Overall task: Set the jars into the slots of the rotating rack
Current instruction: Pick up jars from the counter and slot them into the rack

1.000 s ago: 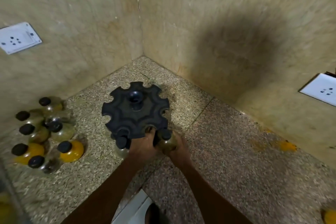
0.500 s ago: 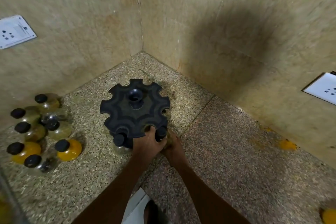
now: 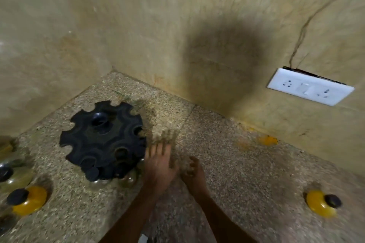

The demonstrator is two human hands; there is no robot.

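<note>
The black rotating rack (image 3: 102, 138) stands on the speckled stone counter (image 3: 227, 163) near the corner. Two glass jars hang in its near slots: one with a black lid (image 3: 91, 173) and a second jar (image 3: 128, 178) to its right. My left hand (image 3: 160, 165) hovers just right of the rack with fingers spread, blurred, holding nothing. My right hand (image 3: 192, 171) is beside it, fingers loosely curled and empty. A yellow-filled jar (image 3: 321, 202) lies alone at the right. Another yellow jar (image 3: 27, 200) and a clear jar (image 3: 11, 173) stand at the left edge.
Tiled walls close off the corner behind the rack. A white socket plate (image 3: 310, 89) sits on the right wall with a cable running up from it. Yellow stains (image 3: 266, 141) mark the counter near the wall.
Both hands have let go of the jar, now seated in the rack, and drawn back to the right. The view has swung right, revealing the lone yellow jar.
</note>
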